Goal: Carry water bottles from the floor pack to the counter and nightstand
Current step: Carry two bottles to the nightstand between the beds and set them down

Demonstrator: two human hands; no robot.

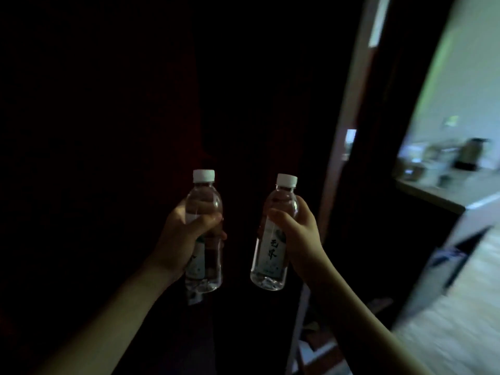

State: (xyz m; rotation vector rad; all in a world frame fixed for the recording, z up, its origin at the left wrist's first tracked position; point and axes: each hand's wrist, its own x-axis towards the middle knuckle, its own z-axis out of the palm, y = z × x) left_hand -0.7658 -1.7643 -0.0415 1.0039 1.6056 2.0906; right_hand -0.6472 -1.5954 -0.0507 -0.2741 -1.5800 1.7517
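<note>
In both hands (186, 236), bottles (267, 239) upright, caps up

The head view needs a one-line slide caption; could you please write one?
Left hand and right hand each grip an upright capped water bottle in a dark passage, with a blurred counter at right.

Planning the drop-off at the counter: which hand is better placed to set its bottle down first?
Probably the right hand: it holds its bottle on the side nearer the lit counter; the left hand is farther away.
</note>
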